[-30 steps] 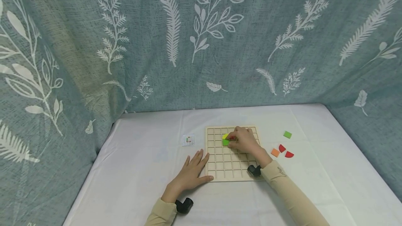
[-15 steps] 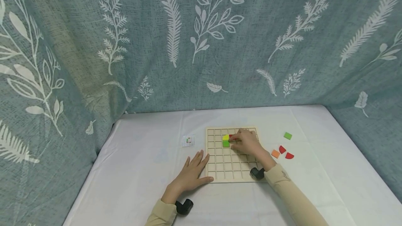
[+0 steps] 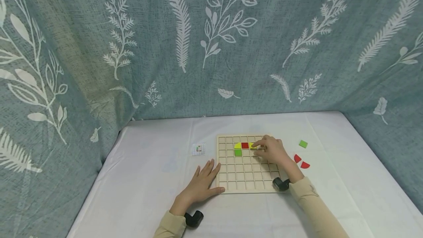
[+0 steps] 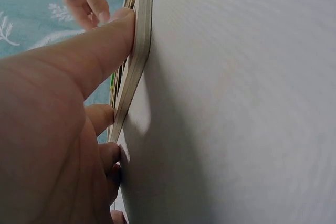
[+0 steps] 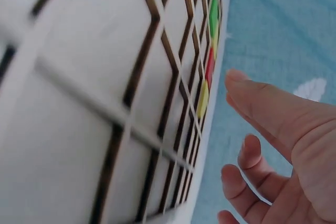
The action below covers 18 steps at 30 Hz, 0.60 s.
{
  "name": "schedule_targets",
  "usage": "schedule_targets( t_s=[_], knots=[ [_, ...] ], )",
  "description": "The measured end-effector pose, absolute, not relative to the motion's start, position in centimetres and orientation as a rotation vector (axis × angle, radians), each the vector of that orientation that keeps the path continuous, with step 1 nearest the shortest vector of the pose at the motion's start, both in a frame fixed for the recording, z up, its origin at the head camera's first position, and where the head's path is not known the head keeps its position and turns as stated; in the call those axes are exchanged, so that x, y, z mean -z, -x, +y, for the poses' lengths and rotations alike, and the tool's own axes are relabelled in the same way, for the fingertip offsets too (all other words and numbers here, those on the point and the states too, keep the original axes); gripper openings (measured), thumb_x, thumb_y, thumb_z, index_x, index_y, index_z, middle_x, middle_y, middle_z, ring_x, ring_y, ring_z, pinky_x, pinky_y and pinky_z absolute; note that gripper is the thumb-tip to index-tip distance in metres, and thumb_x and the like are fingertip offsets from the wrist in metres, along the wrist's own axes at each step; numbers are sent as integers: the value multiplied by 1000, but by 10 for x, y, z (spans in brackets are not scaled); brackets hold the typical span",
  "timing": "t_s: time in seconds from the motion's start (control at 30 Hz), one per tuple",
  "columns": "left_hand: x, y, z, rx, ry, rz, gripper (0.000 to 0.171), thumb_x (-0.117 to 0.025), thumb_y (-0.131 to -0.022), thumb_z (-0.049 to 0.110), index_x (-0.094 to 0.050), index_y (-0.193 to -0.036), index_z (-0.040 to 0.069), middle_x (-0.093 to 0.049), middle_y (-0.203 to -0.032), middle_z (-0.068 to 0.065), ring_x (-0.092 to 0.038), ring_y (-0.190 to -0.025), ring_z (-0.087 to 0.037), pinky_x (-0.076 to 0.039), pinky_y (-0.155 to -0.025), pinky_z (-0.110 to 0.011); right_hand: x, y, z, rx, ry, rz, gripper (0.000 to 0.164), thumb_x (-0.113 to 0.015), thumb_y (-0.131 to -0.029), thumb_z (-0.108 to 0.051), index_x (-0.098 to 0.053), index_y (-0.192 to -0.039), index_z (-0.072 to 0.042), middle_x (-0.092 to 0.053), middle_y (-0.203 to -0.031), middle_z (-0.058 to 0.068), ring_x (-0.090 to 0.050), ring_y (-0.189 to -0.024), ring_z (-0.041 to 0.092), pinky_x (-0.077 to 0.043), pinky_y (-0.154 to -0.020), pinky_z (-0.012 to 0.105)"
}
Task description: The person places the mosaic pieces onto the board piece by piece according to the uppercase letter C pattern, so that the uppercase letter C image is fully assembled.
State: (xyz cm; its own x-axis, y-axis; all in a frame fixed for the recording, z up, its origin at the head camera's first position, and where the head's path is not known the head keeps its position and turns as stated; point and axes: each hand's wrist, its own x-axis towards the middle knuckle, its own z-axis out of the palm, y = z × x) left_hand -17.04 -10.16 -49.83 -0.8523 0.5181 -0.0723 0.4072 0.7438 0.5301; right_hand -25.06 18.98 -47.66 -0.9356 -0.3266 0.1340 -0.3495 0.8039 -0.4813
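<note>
My left hand rests flat with spread fingers at the left edge of a wooden grid board. Its thumb lies at the front-left corner. Over the board's right side hovers my right hand, fingertips close to a yellow piece partly covered in the head view. The right wrist view shows that hand's fingers relaxed, nothing between them, apart from the board. To the left along the same row lie a red square tile and a yellow rounded piece, with a green square tile below the latter.
Loose on the white cloth, right of the board, are a green tile and two red quarter-circle pieces. A small printed grid card lies to its left. Behind the table hangs a leaf-patterned curtain.
My right hand has moved right across the board, uncovering the red square and part of the yellow piece. The loose orange tile is now hidden behind that arm. My left hand stays put.
</note>
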Motion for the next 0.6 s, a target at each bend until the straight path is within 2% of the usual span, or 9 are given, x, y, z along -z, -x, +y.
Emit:
schedule_targets(
  t_s=[0.2,0.4,0.6],
  knots=[
    [501,170,-102,-748,-729,2730,78,-56,-87,49,-27,-147,9,-14,-154,-18,-10,-143,-32,-5,-113,-56,475,248,208,-876,-491,-2943,24,-72,-81,-23,-71,-105,-18,-52,-82,0,-47,-73,14,-29,-77,43],
    [500,170,-102,-745,-730,2730,78,-56,-87,49,-26,-147,8,-14,-154,-18,-10,-143,-32,-5,-113,-56,473,246,225,-892,-453,-2917,25,-71,-81,-22,-70,-105,-15,-55,-87,5,-49,-79,21,-30,-78,45],
    [498,170,-103,-751,-741,2725,79,-56,-87,48,-26,-146,6,-14,-153,-19,-10,-142,-33,-5,-112,-57,472,245,239,-851,-442,-2896,26,-72,-81,-21,-70,-105,-13,-56,-87,6,-50,-77,22,-31,-69,39]
  ],
)
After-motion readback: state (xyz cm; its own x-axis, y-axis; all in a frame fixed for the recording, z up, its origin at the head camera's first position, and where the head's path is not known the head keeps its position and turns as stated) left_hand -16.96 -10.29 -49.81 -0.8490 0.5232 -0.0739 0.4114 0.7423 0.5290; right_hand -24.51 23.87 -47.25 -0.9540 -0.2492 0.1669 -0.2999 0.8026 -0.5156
